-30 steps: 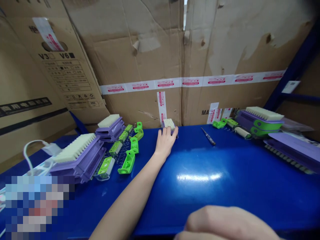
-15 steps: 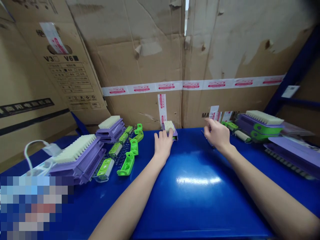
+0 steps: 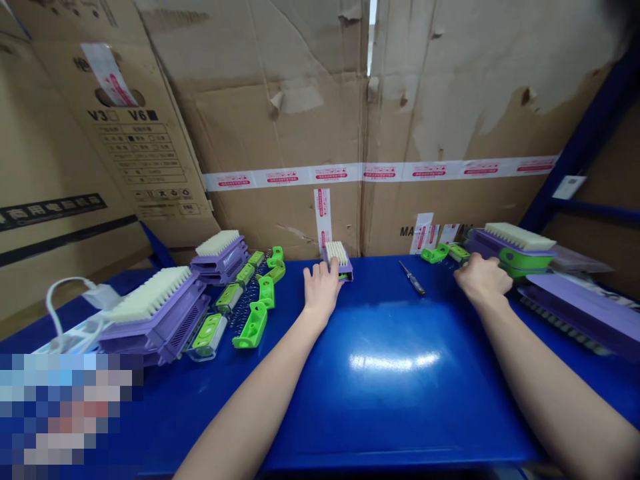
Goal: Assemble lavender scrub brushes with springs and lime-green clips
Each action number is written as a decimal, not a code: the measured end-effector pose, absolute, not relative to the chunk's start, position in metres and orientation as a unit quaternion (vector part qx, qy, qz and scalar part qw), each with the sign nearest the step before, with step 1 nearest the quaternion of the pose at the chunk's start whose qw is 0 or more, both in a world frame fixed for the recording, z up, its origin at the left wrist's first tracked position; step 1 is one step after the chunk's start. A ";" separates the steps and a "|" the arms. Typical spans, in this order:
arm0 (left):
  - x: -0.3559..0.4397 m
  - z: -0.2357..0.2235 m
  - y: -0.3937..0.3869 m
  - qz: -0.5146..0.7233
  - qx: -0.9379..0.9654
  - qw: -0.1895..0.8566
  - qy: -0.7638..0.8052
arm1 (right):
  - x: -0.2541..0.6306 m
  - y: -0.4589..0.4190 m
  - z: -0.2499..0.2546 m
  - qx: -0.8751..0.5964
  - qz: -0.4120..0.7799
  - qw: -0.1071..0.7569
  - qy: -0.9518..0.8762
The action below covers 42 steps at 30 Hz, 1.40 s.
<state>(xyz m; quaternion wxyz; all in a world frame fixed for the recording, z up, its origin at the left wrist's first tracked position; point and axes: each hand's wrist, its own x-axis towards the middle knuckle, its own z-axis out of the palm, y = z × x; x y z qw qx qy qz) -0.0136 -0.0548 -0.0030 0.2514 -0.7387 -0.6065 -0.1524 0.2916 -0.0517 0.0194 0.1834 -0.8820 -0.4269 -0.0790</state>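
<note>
My left hand (image 3: pixel 321 290) rests palm down at the back of the blue table, its fingers apart and touching the left side of a small purple brush (image 3: pixel 338 255) with cream bristles. My right hand (image 3: pixel 483 279) has its fingers curled down among the parts at the right. Its fingertips cover the spot beside a green-topped clear case (image 3: pixel 459 253), and what they hold is hidden. A screwdriver (image 3: pixel 413 280) lies on the table between my hands. Just behind the right hand is a bright green curved piece (image 3: pixel 435 253).
Purple brush parts (image 3: pixel 150 297) are stacked at the left, beside rows of clear cases (image 3: pixel 207 337), springs (image 3: pixel 243 307) and green pieces (image 3: pixel 254 325). At the right stand a purple and green brush (image 3: pixel 525 260) and a purple plate (image 3: pixel 590 303). Cardboard (image 3: pixel 280 133) walls the back.
My right hand has moved right, from over the screwdriver to the parts at the right. The screwdriver now lies uncovered. My left hand stays by the small brush, shifted slightly left.
</note>
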 end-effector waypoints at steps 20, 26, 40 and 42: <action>-0.016 -0.005 -0.052 -0.150 -0.738 0.231 -0.616 | 0.294 -0.056 0.031 -0.894 -0.051 0.133 -0.424; -0.016 -0.005 -0.052 -0.155 -0.739 0.214 -0.620 | 0.294 -0.057 0.033 -0.885 -0.071 0.167 -0.428; -0.016 -0.004 -0.053 -0.178 -0.743 0.197 -0.615 | 0.190 -0.068 0.025 -0.623 -0.126 0.240 -0.734; -0.016 -0.004 -0.053 -0.179 -0.743 0.197 -0.614 | 0.184 -0.069 0.021 -0.606 -0.107 0.212 -0.759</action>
